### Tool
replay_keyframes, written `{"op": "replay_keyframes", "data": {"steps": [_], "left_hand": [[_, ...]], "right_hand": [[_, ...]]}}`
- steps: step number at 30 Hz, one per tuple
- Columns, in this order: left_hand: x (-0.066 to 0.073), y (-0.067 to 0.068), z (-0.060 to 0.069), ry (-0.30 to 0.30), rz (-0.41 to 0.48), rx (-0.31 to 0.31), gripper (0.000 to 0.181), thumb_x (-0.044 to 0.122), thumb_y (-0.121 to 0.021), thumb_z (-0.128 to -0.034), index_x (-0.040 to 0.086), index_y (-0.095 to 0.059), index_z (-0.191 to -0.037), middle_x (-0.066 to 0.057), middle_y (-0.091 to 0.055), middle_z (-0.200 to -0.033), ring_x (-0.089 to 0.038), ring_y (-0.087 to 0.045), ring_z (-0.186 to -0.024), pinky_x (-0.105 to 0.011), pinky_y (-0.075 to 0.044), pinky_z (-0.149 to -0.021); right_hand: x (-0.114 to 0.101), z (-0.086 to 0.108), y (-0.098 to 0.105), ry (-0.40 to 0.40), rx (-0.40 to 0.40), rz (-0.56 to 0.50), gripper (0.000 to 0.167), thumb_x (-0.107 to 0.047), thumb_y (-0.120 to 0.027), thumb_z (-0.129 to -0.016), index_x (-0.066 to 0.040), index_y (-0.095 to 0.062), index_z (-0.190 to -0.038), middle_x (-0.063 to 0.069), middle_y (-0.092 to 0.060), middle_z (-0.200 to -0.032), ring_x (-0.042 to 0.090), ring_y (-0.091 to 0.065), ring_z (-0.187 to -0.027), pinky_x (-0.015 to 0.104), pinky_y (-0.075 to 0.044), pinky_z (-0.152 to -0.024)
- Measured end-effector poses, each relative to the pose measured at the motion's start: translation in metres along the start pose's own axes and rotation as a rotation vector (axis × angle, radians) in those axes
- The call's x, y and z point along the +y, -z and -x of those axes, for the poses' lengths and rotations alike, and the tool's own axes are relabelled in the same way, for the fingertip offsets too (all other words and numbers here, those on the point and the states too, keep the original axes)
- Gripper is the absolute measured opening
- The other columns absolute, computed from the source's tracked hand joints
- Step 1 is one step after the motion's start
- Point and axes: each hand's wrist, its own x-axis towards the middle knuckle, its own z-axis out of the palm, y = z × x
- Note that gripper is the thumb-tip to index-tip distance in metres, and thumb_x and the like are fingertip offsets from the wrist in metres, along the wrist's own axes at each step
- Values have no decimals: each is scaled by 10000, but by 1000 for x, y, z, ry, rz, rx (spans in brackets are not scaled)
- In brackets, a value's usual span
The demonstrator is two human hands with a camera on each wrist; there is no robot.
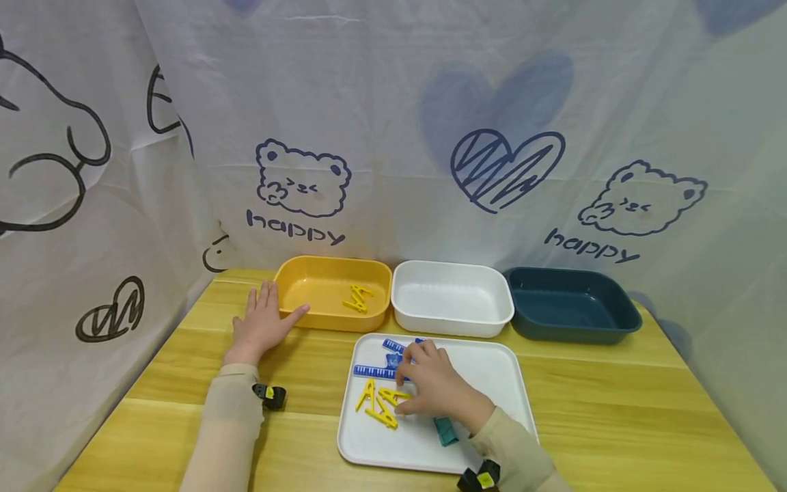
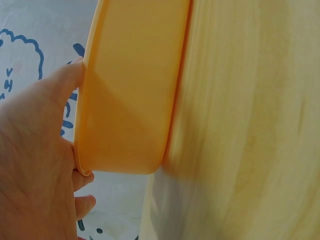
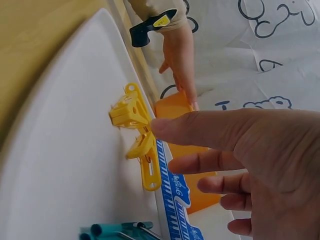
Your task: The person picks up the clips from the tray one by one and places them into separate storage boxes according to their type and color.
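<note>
The left hand (image 1: 261, 329) rests on the left end of the yellow-orange bin (image 1: 332, 319), fingers spread along its rim; the left wrist view shows the thumb and fingers at that rim (image 2: 79, 125). Two yellow clips (image 1: 358, 298) lie inside. Over the white tray (image 1: 492, 369), the right hand (image 1: 443, 386) hovers with fingers apart and a little bent. Its thumb is close to yellow clips (image 1: 382, 413) in the head view; in the right wrist view the thumb overlaps the edge of a yellow clip (image 3: 150, 170), and contact is unclear. Blue ruler-like pieces (image 1: 374, 372) lie behind the clips.
A teal clip (image 1: 445, 431) lies on the tray, partly below the right wrist. A white bin (image 1: 451, 323) and a dark teal bin (image 1: 572, 333) stand right of the yellow-orange one. A printed curtain (image 1: 393, 205) hangs behind the wooden table (image 1: 615, 410).
</note>
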Motion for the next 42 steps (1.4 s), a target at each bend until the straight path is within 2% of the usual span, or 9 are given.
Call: {"op": "replay_keyframes", "data": {"steps": [20,42], "left_hand": [[-3,-1,-2,-3,-8,6,1117,822,-305,-857,20,30,-1558,-194,98,-1631,-450,72,-1497,-827,-56,-1040],[-2,-1,-1,-3,-12,8,1114,818,-300,-862,14,37,-1555,-214,63,-1633,-456,61,-1496,-824,-67,-1042]], "right_hand": [[1,-2,-9,-24,-53,82,288,-423,-851,-686,-248,-642,-777,-43,-465,-1024,193,-359,-1057,390,-345,-886],[7,-2,-6,10,24,88,226,-360,-825,-695,-215,-674,-781,-36,-503,-1061,188,-370,-1060,388,-343,-899]]}}
